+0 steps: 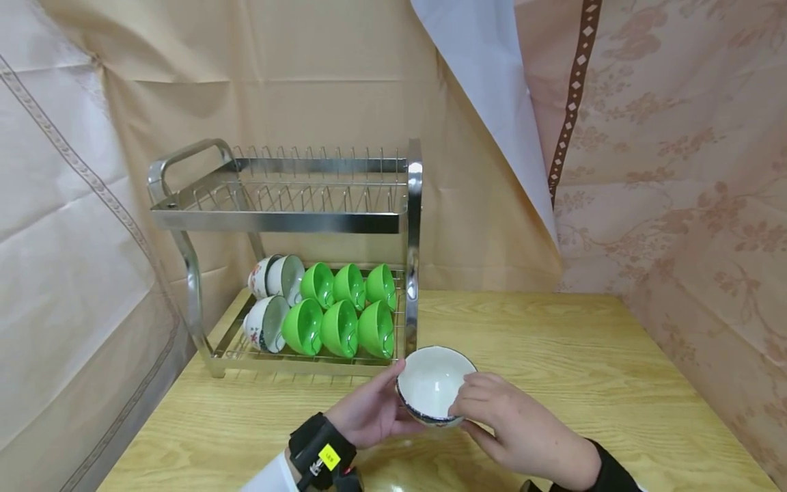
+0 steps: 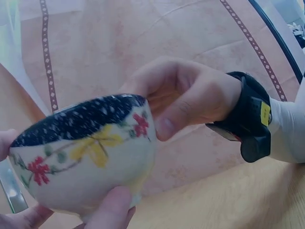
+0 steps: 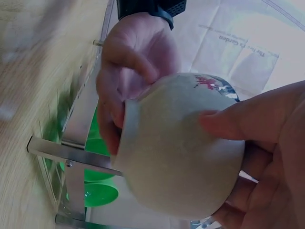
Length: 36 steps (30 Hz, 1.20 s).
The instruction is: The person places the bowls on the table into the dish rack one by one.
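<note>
A white bowl (image 1: 435,383) with a dark speckled rim band and painted red and yellow flowers is held between both hands in front of the rack. My left hand (image 1: 382,411) grips it from the left, thumb at the rim and fingers around the underside near the foot. From the right, my right hand (image 1: 513,424) pinches the rim, with fingers over the inside and the thumb on the outer wall. The bowl's mouth tilts toward the head camera. The right wrist view shows the bowl's plain underside (image 3: 176,152), with the right thumb pressed on it.
A two-tier metal dish rack (image 1: 277,222) stands at the left on the wooden table (image 1: 553,355). Its lower tier carries several green bowls (image 1: 339,329) and, left of these, flowered white bowls (image 1: 266,324). Cloth curtains (image 1: 320,75) hang behind and at both sides.
</note>
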Available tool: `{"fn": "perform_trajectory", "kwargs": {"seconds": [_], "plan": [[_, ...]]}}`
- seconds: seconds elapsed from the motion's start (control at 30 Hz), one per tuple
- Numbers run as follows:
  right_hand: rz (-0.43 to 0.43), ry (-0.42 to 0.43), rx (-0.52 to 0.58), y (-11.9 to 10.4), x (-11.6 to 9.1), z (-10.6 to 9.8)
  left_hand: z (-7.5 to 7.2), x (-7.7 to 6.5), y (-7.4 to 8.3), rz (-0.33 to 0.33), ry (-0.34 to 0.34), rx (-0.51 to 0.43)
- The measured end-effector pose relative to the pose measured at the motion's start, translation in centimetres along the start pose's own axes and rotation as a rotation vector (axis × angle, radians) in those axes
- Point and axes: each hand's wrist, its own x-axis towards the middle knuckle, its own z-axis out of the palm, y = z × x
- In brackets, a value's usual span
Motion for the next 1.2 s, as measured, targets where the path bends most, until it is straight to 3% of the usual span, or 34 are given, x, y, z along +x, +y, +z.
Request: {"fn": "perform_trajectory", "kwargs": {"seconds": [0.2, 0.4, 0.5, 0.63, 0.83, 1.07, 1.2], "plan": [[-0.07, 0.031, 0.004, 0.2, 0.1, 0.0, 0.3, -0.8, 0.7, -0.025, 0.016, -0.011], [-0.075, 0.03, 0.032, 0.2, 0.3, 0.7, 0.3, -2.7, 0.5, 0.044, 0.072, 0.009], [-0.044, 0.007, 0.019, 0.3, 0.2, 1.1, 0.0, -3.9, 0.2, 0.095, 0.113, 0.038], [0.06, -0.045, -0.012, 0.5, -0.2, 1.6, -0.7, -6.0, -0.2, 0.147, 0.193, 0.08], [0.173, -0.128, 0.0, 0.9, -0.1, 3.0, -1.8, -9.8, 0.8, 0.22, 0.389, 0.189], [0.294, -0.255, 0.046, 1.1, 1.4, 6.3, -2.4, -13.6, 3.4, 0.357, 0.776, 0.387], [0.307, -0.294, 0.071, 1.1, 3.0, 8.4, -3.0, -15.0, 4.4, 0.398, 0.927, 0.491]]}}
